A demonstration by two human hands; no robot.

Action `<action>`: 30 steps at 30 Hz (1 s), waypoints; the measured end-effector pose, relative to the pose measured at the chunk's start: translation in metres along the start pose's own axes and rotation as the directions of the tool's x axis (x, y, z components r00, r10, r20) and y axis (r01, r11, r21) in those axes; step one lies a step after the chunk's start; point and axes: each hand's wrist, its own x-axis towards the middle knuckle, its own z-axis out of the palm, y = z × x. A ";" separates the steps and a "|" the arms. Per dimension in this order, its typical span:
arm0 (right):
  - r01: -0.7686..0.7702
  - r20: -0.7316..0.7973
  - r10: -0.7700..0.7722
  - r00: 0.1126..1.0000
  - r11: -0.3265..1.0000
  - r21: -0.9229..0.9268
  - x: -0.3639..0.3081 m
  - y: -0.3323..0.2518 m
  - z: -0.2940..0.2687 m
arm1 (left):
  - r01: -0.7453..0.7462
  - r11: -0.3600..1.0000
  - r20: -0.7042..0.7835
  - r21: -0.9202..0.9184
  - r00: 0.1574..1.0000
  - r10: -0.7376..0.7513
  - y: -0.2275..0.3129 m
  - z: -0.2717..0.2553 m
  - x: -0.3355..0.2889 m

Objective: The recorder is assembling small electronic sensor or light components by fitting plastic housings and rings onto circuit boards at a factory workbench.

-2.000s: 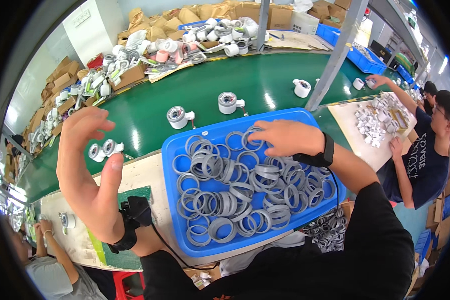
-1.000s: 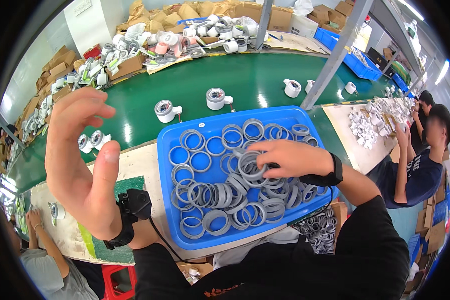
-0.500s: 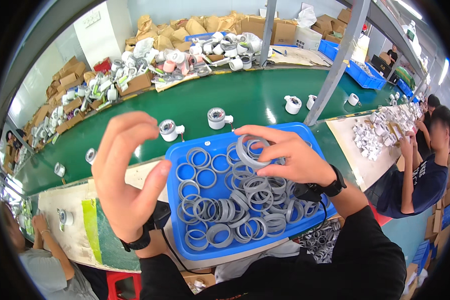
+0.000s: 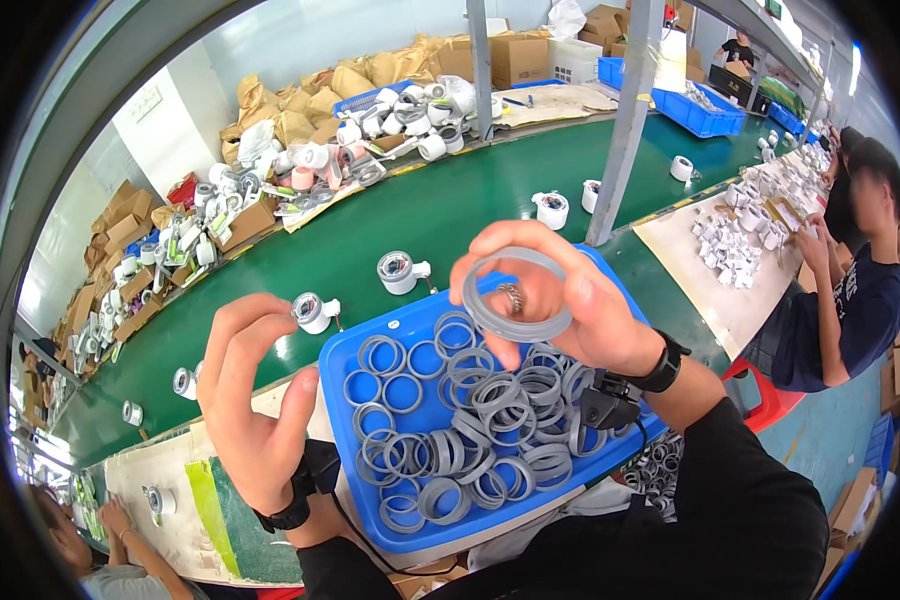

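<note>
My right hand (image 4: pixel 610 325) holds a grey ring (image 4: pixel 520 330) above the tray, fingers curled round it, with its opening turned toward me. My left hand (image 4: pixel 255 420) is raised at the tray's left side, fingers bent and thumb apart, with nothing between them. Below is a blue tray (image 4: pixel 440 541) with many loose grey rings (image 4: pixel 505 405), some lying flat and others leaning in a heap. Just beyond my left fingertips, a round white housing (image 4: pixel 311 316) with a side stub stands on the green belt. A similar housing (image 4: pixel 398 275) stands farther right.
The green conveyor belt (image 4: pixel 490 220) runs behind the tray, carrying more white housings (image 4: pixel 551 210). A grey metal post (image 4: pixel 625 130) rises at its near edge. White parts (image 4: pixel 725 250) cover the right-hand table, where a person (image 4: pixel 840 310) works. Another person's hand (image 4: pixel 115 515) is at lower left.
My right hand has turned the ring so its opening faces me more. My left hand stays open and sits a little lower. The view has shifted, moving the belt's housings leftward in the picture.
</note>
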 end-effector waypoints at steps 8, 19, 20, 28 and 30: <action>0.022 -0.001 -0.022 1.000 0.984 0.177 0.002 -0.015 0.010 | -0.049 0.994 -0.005 0.093 0.999 0.050 0.001 0.015 0.002; 0.066 -0.120 -0.064 0.991 0.998 0.011 -0.004 -0.021 0.009 | -0.055 0.993 -0.054 0.107 0.997 0.061 0.000 0.014 0.001; 0.058 -0.162 -0.058 0.985 0.998 -0.002 -0.002 -0.019 0.009 | -0.052 0.992 -0.056 0.119 0.997 0.059 -0.002 0.008 -0.002; 0.219 -0.262 -0.444 0.857 0.774 -0.595 0.007 -0.043 -0.044 | -0.057 0.992 -0.071 0.108 0.995 0.065 0.000 -0.002 -0.003; -0.002 -0.245 -0.377 0.893 0.543 -0.840 0.022 -0.033 -0.077 | -0.050 0.992 -0.101 0.113 0.993 0.062 -0.002 -0.008 -0.006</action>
